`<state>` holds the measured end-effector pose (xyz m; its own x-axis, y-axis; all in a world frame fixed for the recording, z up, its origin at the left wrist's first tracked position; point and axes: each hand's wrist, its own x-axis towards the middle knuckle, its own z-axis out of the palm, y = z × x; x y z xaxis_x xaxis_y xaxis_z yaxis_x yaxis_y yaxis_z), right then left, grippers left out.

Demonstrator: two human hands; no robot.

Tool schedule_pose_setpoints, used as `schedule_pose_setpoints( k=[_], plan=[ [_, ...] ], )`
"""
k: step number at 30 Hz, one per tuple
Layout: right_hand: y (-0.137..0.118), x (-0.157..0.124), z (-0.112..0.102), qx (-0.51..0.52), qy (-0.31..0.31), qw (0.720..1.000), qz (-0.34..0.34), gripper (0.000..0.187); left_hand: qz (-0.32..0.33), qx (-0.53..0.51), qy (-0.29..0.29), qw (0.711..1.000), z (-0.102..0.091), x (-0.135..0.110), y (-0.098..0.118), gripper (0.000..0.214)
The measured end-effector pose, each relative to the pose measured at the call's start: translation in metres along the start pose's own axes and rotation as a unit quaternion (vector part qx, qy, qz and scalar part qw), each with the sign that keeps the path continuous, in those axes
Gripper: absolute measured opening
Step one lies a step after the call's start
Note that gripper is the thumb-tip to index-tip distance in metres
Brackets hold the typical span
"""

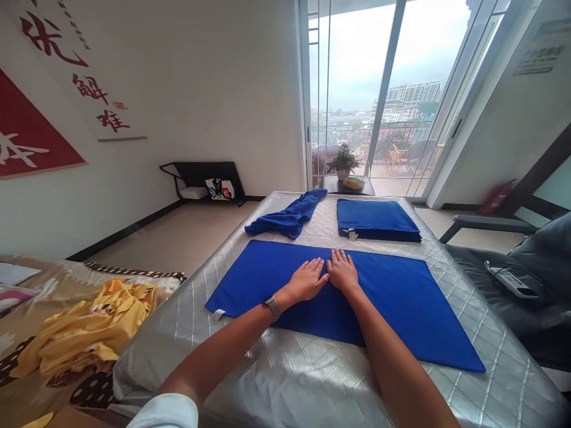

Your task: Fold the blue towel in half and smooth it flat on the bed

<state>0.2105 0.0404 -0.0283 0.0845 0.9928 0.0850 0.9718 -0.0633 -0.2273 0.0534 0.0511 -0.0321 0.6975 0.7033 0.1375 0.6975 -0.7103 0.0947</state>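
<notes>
A blue towel (401, 303) lies spread flat across a silver quilted mattress (312, 380), with a small white tag at its left corner. My left hand (307, 279), with a watch at the wrist, rests palm down near the towel's middle, fingers stretched out. Beside it my right hand (342, 271) also lies flat on the cloth, its fingers toward the far edge. The two thumbs are close together. Beyond the towel on the right sits a stack of folded blue towels (377, 219) with white tags. A crumpled blue towel (289, 217) is at the far left.
Yellow clothing (98, 327) lies on a patterned cover at the left. A dark armchair (499, 267) with a remote-like device (513, 282) stands at the right. Past the mattress, a small table holds a potted plant (343, 160) before glass sliding doors.
</notes>
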Motion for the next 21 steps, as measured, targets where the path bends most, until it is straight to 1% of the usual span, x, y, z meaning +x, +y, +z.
schedule_pose_setpoints(
  k=[3,6,9,12,16,19,21],
  plan=[
    [0.002,-0.002,-0.001,-0.01,-0.006,1.0,-0.015,0.06,0.02,0.02,0.04,0.999,-0.003,0.029,0.004,0.053],
    [0.005,-0.002,0.0,-0.015,-0.011,1.0,-0.026,0.061,0.012,0.03,0.033,0.999,0.001,0.056,0.007,0.049],
    [0.007,-0.001,0.001,-0.014,-0.014,0.999,-0.028,0.062,0.002,0.025,0.029,0.999,0.01,0.066,0.004,0.049],
    [0.006,0.002,0.003,-0.01,-0.016,1.0,-0.02,0.061,-0.008,0.0,0.031,0.999,0.019,0.064,-0.004,0.052],
    [0.005,0.005,0.003,-0.005,-0.017,1.0,0.005,0.063,-0.078,-0.025,0.004,0.997,0.019,0.054,-0.024,0.068],
    [0.007,0.005,0.001,-0.009,-0.031,0.999,0.012,0.065,-0.125,-0.029,-0.011,0.992,0.012,0.041,-0.051,0.079],
    [0.011,0.005,-0.001,-0.016,-0.04,0.999,0.019,0.064,-0.16,-0.027,-0.015,0.987,0.007,0.028,-0.077,0.081]
  ],
)
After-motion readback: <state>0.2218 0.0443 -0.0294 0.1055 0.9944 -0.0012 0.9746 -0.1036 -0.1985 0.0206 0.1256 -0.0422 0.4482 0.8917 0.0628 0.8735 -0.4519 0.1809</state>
